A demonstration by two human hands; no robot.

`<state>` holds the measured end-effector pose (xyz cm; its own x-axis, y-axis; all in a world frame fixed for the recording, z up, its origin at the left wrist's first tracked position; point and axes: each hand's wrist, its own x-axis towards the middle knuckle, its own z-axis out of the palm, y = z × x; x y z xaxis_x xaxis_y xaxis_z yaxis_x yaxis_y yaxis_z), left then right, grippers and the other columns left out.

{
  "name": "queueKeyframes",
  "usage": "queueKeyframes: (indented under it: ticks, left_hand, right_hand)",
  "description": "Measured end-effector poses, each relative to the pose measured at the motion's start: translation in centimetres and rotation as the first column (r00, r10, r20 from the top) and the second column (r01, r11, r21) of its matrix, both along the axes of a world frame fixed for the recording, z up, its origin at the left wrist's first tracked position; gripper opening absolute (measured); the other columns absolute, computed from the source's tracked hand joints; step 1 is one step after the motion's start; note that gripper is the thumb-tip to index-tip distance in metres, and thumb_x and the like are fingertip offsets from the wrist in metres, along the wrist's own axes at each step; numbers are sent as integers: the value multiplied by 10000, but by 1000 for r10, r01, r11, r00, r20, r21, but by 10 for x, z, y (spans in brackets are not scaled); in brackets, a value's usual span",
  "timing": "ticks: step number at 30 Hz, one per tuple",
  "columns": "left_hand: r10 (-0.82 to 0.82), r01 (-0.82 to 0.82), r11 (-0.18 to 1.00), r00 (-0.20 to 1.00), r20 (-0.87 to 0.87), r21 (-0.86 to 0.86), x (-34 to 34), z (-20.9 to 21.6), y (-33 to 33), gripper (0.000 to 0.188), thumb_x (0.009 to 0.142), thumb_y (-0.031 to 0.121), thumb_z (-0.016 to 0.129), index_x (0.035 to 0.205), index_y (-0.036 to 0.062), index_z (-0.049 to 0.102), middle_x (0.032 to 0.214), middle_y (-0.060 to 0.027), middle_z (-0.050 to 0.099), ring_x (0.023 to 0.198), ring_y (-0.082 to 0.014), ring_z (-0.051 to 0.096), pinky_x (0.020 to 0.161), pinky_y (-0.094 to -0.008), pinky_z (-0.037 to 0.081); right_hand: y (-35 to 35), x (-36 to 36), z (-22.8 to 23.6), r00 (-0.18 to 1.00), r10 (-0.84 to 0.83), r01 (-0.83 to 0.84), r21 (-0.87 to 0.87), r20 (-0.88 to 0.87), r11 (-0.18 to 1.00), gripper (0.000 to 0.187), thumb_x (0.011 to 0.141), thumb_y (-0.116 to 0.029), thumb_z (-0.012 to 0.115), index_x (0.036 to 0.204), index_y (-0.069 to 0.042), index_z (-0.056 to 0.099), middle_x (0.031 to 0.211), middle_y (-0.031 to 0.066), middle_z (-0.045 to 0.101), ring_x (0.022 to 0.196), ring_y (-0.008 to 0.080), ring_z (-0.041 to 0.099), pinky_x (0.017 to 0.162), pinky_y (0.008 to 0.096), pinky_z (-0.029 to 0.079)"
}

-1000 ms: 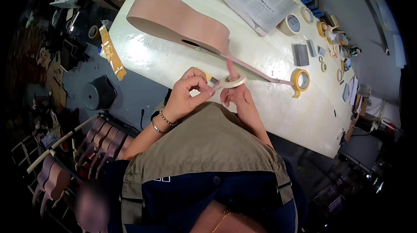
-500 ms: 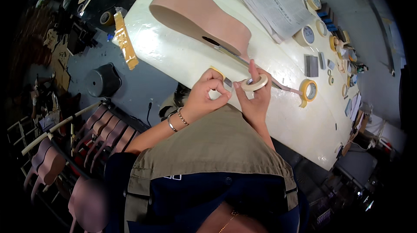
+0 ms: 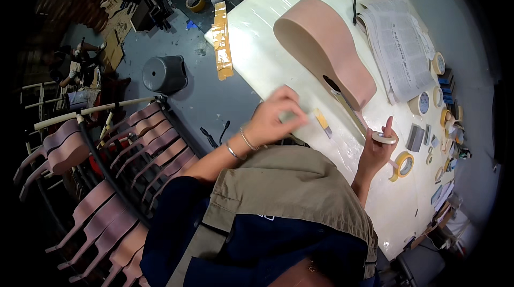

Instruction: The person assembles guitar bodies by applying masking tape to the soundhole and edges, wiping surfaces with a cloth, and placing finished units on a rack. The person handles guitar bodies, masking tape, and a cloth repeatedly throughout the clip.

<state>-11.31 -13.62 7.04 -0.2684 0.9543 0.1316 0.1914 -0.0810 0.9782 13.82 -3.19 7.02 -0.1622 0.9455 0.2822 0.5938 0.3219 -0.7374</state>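
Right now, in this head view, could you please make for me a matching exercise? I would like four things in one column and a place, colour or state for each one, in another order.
Things:
1. guitar
2. stool
3. newspaper
4. thin tape roll

Place, colour or state:
A. on the floor
B. held in the right hand
C. pale sheets with dark print
D. pink

Right pairs: 1-D, 2-A, 3-C, 4-B.

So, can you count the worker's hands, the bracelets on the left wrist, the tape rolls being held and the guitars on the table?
Left hand and right hand: 2
Bracelets: 2
Held tape roll: 1
Guitar: 1
Total: 6
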Motion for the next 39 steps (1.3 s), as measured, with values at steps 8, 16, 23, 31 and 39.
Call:
queueKeyframes:
  ticks: [8,16,23,31,39]
  left_hand:
    - [782,-791,556,602,-163,-255,-202,-148,-19,247,764,235,749,752,-1,676,781,9,526,676,-54,458,586,-215,381]
    - [695,-809,192,511,-506,-555,-218,-143,-5,654,559,484,816,992,39,610,1041,-172,596,902,-274,589,765,-336,483]
    - [412,-413,911,905,110,-12,-59,-28,34,82,790,77,693,830,22,648,938,-43,492,868,-143,489,767,-252,421]
    - [101,-93,995,897,430,-40,24,0,50,124,705,49,757,810,59,693,912,-18,431,893,-126,452,812,-260,395]
    - [32,194,974,380,925,-114,35,-32,39,77,821,86,658,849,27,617,951,-1,451,874,-82,445,760,-226,388]
  right_hand:
    - [-19,-43,10,959,218,-251,-184,-183,950,604,885,-336,537,1355,21,408,1221,142,399,1000,221,454,823,333,417]
    - [-15,-61,26,904,245,-353,-289,-349,890,739,920,-529,415,1416,3,284,1288,127,410,927,175,463,767,283,418]
    - [-7,-95,54,764,139,-484,-418,-630,769,791,925,-586,332,1472,-67,92,1379,127,344,769,106,450,648,246,406]
    - [-10,-99,56,837,152,-415,-430,-526,801,838,887,-633,346,1476,-97,86,1386,106,313,723,100,434,592,239,369]
    - [-13,-86,44,954,265,-268,-2,140,964,910,724,-452,728,1400,8,328,1372,216,301,1069,279,424,895,365,372]
